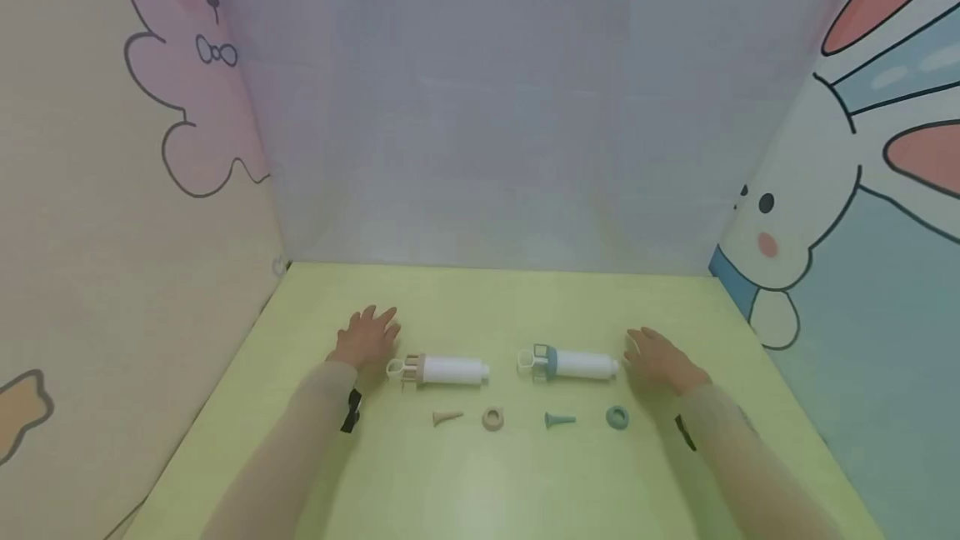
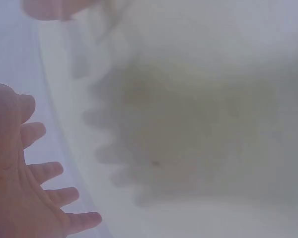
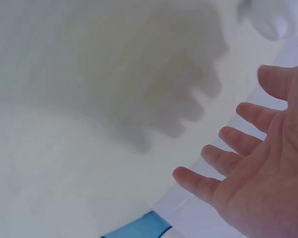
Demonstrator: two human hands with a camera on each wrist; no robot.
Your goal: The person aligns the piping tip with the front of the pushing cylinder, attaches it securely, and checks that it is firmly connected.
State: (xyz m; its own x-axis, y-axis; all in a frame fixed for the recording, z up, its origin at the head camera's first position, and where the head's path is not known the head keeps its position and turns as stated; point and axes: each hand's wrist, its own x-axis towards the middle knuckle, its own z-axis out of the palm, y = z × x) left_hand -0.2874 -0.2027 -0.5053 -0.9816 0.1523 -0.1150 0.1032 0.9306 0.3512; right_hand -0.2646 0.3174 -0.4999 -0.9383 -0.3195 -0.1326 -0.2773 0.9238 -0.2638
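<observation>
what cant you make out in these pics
Head: any fine markings on the beige-trimmed syringe and blue-trimmed syringe, too small to read.
Left wrist: what the pinkish shape is, cut off by the top edge.
Left wrist: the rest of the left hand, cut off by the left edge.
Right wrist: the white object, blurred and cut off at the top.
</observation>
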